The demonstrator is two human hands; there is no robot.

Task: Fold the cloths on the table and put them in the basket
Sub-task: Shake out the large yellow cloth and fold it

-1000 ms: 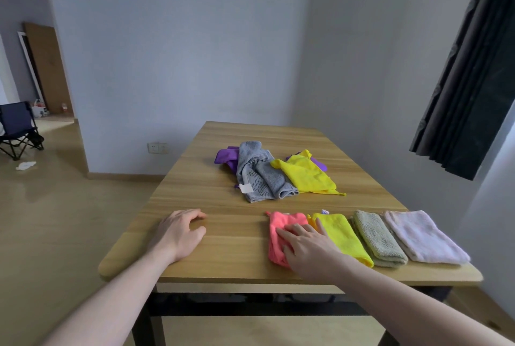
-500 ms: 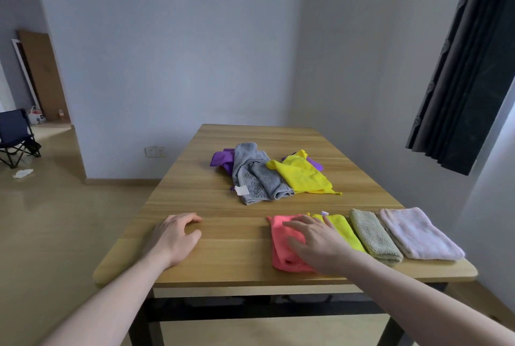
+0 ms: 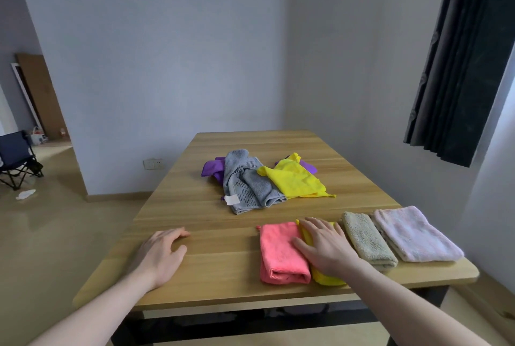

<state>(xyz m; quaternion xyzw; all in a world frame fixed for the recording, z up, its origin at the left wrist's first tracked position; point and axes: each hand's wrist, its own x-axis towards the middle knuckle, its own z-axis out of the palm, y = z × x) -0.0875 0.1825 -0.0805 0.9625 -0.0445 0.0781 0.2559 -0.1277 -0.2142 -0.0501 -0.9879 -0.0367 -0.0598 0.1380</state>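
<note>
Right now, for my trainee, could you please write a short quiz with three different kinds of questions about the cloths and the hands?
1. True or false: the left hand holds a cloth.
2. How many folded cloths lie in the row at the near edge of the table?
3. Multiple choice: the right hand rests flat mostly on A) the gray cloth, B) the folded yellow cloth, C) the pale pink cloth.

Key: 1 false, it rests on bare wood. 2 four: coral cloth, yellow, olive cloth, pale pink. 3 B.
</note>
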